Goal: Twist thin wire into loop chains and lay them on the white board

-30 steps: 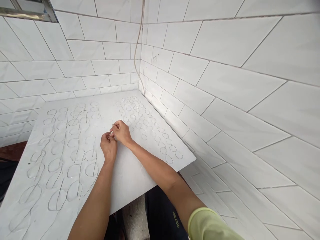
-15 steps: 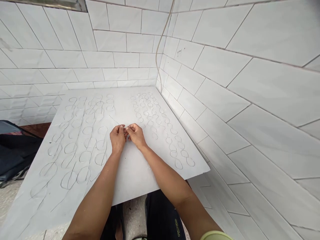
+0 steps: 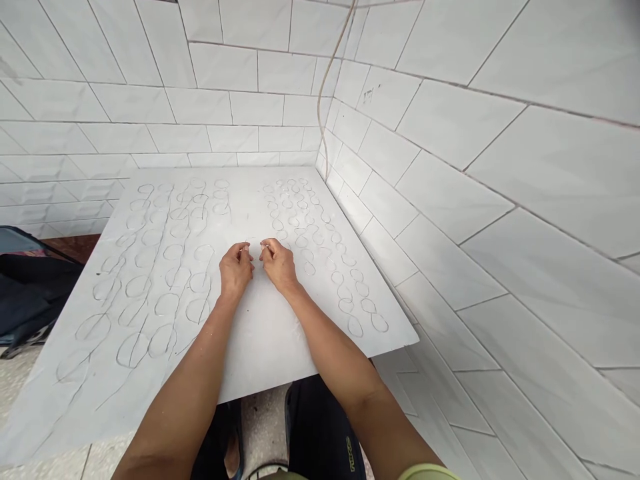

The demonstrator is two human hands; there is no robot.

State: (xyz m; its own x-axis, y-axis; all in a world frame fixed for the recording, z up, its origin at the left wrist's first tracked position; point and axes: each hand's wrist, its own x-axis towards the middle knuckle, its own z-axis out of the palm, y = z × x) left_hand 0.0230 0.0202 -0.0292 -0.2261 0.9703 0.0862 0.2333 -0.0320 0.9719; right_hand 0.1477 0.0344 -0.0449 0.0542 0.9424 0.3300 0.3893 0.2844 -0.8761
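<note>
My left hand (image 3: pixel 237 270) is closed in a pinch above the middle of the white board (image 3: pixel 270 353), thumb against fingertips. Just to its right, my right hand (image 3: pixel 278 264) pinches in the same way, with a small gap between the two. Between the fingertips runs a thin wire (image 3: pixel 251 238), very faint, which both hands appear to grip; its ends are hidden by the fingers. Right of my hands lie rows of small thin loops joined as figure-eights (image 3: pixel 369 305). On the left are larger thin rings (image 3: pixel 133 349) with long wavy strands across them.
White tiled walls (image 3: pixel 450 220) meet in a corner behind and right of the board. A pale cable (image 3: pixel 320 93) hangs down that corner. At the left edge stands a dark bag-like item (image 3: pixel 30 293). My knees (image 3: pixel 320 427) are below the board's near edge.
My hands have drawn apart from touching to a small gap. The thin strand that stuck out up and left of my left hand no longer shows there. The camera view has tilted slightly down.
</note>
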